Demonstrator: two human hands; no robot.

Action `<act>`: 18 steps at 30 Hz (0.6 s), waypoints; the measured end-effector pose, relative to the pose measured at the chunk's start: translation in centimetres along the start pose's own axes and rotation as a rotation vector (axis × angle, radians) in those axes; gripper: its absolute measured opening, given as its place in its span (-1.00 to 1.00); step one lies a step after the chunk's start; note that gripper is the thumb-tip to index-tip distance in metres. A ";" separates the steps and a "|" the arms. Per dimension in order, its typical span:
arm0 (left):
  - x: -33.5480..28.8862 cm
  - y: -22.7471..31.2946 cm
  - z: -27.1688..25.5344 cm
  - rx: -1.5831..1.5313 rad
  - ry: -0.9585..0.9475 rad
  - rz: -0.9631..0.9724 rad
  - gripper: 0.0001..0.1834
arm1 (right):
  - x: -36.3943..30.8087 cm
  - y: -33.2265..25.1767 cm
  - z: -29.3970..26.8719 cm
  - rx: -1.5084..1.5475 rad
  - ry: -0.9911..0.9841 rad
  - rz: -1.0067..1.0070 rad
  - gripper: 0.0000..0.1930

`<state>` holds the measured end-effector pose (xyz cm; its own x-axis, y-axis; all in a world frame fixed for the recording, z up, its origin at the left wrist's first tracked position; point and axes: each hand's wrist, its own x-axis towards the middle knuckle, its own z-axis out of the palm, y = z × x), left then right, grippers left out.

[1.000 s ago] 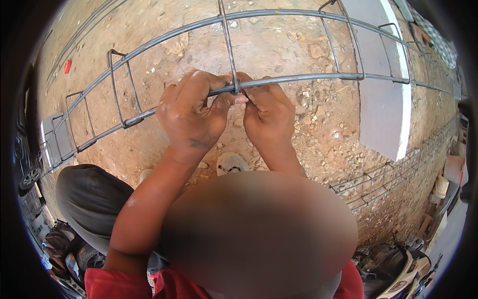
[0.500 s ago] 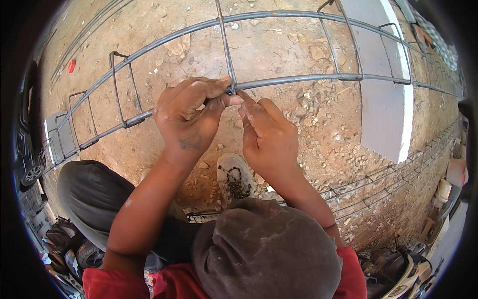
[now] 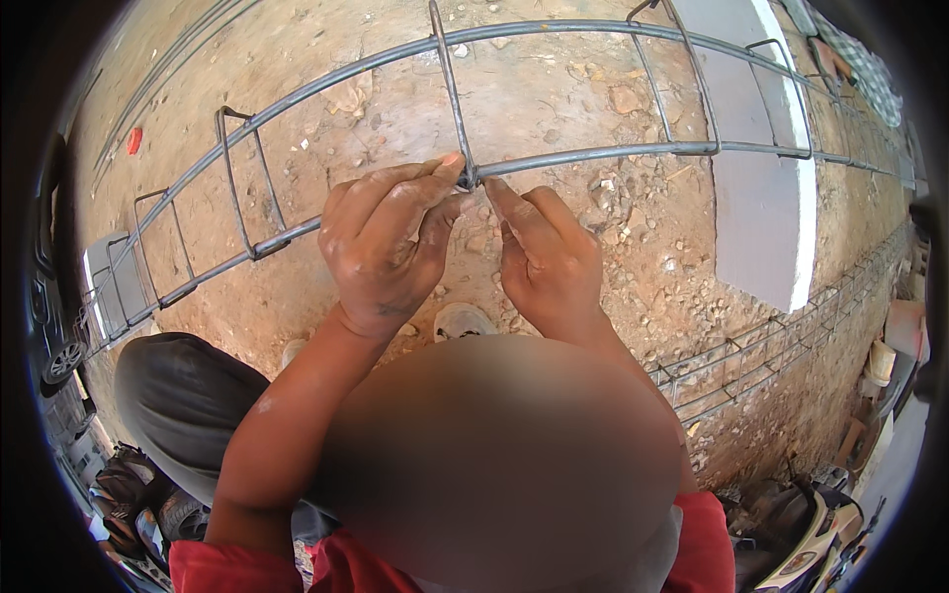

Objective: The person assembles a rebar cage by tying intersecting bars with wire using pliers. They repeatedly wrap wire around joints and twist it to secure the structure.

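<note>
Our left grip (image 3: 388,247) pinches the lower rebar (image 3: 593,153) where a steel stirrup (image 3: 454,99) meets it, at the frame's upper centre. Our right grip (image 3: 554,257) sits just right of that crossing, and we cannot tell whether it pinches anything.

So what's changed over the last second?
Right hand dropped toward the person and slightly right, its fingers now below the bar with one reaching up to the joint. Left thumb pulled back from the joint; the left hand keeps its fingertips there. Bar, stirrup and grey board: unchanged.
</note>
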<state>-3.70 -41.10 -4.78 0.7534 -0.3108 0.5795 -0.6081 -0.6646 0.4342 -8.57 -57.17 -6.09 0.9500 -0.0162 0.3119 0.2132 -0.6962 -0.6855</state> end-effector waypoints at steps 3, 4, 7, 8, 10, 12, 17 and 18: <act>-0.1 0.2 0.0 -0.007 0.021 -0.011 -0.59 | 0.9 1.7 1.2 -0.037 0.046 -0.092 -0.57; -0.1 0.3 0.0 -0.013 0.023 -0.016 -0.60 | 1.1 2.0 1.5 -0.047 0.073 -0.116 -0.58; -0.2 0.4 -0.1 0.006 0.019 0.002 -0.61 | 1.4 2.2 2.2 -0.075 0.045 -0.101 -0.59; -0.3 0.5 -0.1 -0.007 0.014 0.003 -0.61 | 1.5 2.1 2.2 -0.069 0.062 -0.101 -0.59; -0.3 0.5 -0.1 -0.029 0.008 0.002 -0.62 | 1.6 1.7 2.0 -0.064 0.073 -0.097 -0.58; -0.3 0.6 -0.2 -0.026 0.016 -0.005 -0.62 | 1.6 1.2 1.6 -0.090 0.042 -0.093 -0.57; -0.1 0.8 -0.2 -0.013 -0.002 -0.002 -0.66 | 0.3 -0.8 -1.0 -0.101 -0.177 0.022 -0.56; -0.1 0.9 -0.1 -0.008 0.006 0.000 -0.66 | 0.1 -1.3 -1.8 -0.057 -0.200 0.035 -0.56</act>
<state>-4.34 -41.57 -4.39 0.7515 -0.3068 0.5840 -0.6105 -0.6588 0.4395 -9.18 -57.55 -4.05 0.9841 0.0975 0.1482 0.1715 -0.7375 -0.6532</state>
